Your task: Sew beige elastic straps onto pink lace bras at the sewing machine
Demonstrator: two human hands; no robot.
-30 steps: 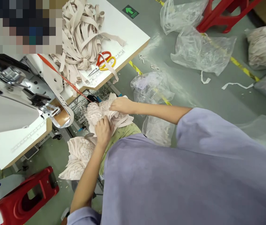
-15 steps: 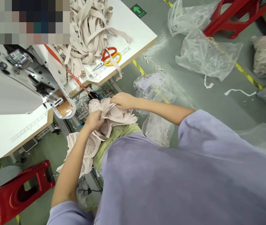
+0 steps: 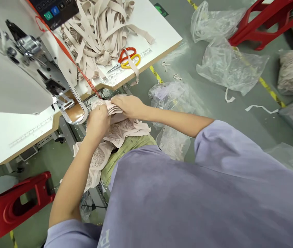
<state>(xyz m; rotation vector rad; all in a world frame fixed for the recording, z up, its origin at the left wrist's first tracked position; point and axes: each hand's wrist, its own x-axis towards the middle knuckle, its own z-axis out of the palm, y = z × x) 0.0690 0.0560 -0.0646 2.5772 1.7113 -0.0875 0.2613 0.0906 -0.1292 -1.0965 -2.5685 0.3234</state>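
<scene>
Beige lace bras [image 3: 119,132] lie piled over my lap, some hanging down on the left side. My left hand [image 3: 98,119] is closed on the left edge of a bundle of them, fingers curled. Opposite it, my right hand [image 3: 129,106] is closed round the bundle's right part, thumb side toward the left hand. Stacked fabric layers [image 3: 113,107] show between the two hands. Just left of my hands is the narrow arm end [image 3: 76,113] of a sewing machine [image 3: 14,79]. The fingertips are partly hidden by the cloth.
On the white table [image 3: 159,38] lie a heap of beige straps [image 3: 97,38] and red-and-yellow scissors [image 3: 129,58]. Red stools [image 3: 24,206] stand at lower left and upper right. Clear plastic bags [image 3: 229,65] lie on the floor. A red cord [image 3: 66,51] runs down toward my hands.
Both hands have moved up and left with the bras, nearer the machine. They are closer together, and the stacked layers show between them. The view has shifted slightly.
</scene>
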